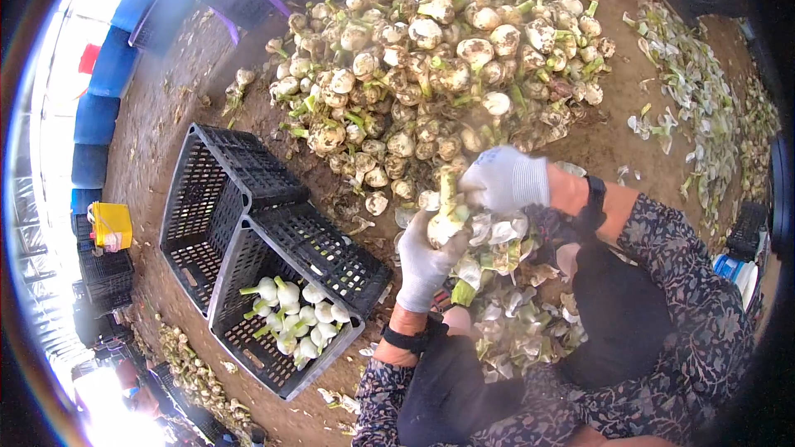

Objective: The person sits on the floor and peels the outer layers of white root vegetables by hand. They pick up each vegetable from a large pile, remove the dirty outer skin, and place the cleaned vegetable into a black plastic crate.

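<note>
My left hand (pixel 428 261), in a white knit glove, grips a garlic bulb (pixel 445 227) whose cut green stem points away from me. Against the stem and upper side of that bulb lies my right hand (pixel 506 180), gloved too, its fingers curled; whether it holds a tool or a leaf is hidden. Beyond both hands rises a big heap of soiled garlic bulbs (pixel 425 34) with short stems. Cleaned white bulbs (pixel 298 316) lie inside a black plastic crate (pixel 287 394) to my left. Peeled skins and stem pieces (pixel 509 304) cover the ground between my knees.
Another black crate (pixel 205 198), with no bulbs seen inside, adjoins the first. A yellow bucket (pixel 113 225) stands at the far left near blue containers (pixel 96 118). More garlic (pixel 192 372) lies at lower left. Scattered skins (pixel 702 93) cover the ground at right, near a white and blue bucket (pixel 736 273).
</note>
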A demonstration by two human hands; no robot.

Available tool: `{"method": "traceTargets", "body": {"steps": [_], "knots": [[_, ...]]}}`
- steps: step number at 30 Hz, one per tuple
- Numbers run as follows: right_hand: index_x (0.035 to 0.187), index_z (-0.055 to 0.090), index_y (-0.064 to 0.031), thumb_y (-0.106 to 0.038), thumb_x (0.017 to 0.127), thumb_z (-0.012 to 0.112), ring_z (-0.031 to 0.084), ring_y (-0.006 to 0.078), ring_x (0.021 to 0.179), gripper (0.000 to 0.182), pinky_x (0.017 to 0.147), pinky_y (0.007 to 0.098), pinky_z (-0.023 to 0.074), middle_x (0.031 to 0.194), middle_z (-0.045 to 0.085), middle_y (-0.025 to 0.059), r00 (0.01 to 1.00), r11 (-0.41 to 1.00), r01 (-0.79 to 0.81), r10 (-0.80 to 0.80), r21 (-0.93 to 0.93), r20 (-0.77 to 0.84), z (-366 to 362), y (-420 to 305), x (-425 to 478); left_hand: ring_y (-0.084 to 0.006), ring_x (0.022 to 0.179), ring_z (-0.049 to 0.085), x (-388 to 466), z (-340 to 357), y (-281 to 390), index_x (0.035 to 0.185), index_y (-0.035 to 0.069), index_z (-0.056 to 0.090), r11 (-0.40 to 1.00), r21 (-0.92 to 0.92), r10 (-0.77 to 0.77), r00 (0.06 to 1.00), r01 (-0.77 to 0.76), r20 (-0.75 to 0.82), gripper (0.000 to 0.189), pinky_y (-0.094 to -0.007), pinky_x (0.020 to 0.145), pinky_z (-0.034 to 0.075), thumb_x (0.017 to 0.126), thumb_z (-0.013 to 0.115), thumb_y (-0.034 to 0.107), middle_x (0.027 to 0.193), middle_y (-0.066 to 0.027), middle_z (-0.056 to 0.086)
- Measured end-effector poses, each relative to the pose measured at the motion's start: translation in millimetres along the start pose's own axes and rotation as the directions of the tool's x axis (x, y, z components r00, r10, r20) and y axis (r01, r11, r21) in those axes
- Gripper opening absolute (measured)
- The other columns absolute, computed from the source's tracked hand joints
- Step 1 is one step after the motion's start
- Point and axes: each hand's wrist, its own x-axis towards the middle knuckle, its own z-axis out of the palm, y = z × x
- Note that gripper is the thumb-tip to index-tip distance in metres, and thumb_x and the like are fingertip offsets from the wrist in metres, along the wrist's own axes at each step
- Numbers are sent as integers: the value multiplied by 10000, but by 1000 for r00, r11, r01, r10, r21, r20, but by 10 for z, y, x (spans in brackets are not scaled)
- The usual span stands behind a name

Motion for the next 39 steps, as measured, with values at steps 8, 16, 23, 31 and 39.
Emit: {"method": "traceTargets", "body": {"steps": [8,16,23,31,39], "knots": [[1184,613,-56,-427,857,659,660,235,807,497,728,369,512,883,683,183,944,733,294,-122,614,-306,48,-26,66,-171,960,620,-3,-57,36,1406,-65,312,988,-120,80,990,-94,-119,819,-300,873,496,716,716,113,1079,-143,640],[879,665,33,-254,824,682,589,116,650,292,611,326,475,723,670,104,975,701,218,-122,679,-188,123,-125,30,-198,879,615,-17,-28,-78,1403,-17,351,974,-85,204,975,-211,-85,782,-299,771,487,776,619,367,1079,-166,639],[931,685,13,-167,867,629,604,91,732,199,656,244,476,793,671,31,965,329,104,196,938,-175,231,-220,16,-114,523,573,137,-75,-72,1263,81,511,142,-882,85,882,450,464,829,-200,424,452,863,305,777,952,-111,660],[1005,656,23,-191,870,694,582,86,746,257,674,257,484,814,674,37,968,325,139,154,936,-197,194,-483,-50,-127,944,602,162,218,-210,1276,54,486,661,-750,-72,996,7,-54,562,-269,731,527,921,568,481,1117,-44,606],[964,690,-32,-129,881,653,559,58,616,133,549,221,449,721,643,-5,964,644,163,59,747,-261,388,-56,-73,-111,757,622,130,181,-247,1110,38,573,498,-859,-212,977,121,15,317,-236,632,501,942,565,307,934,-38,655]]}}
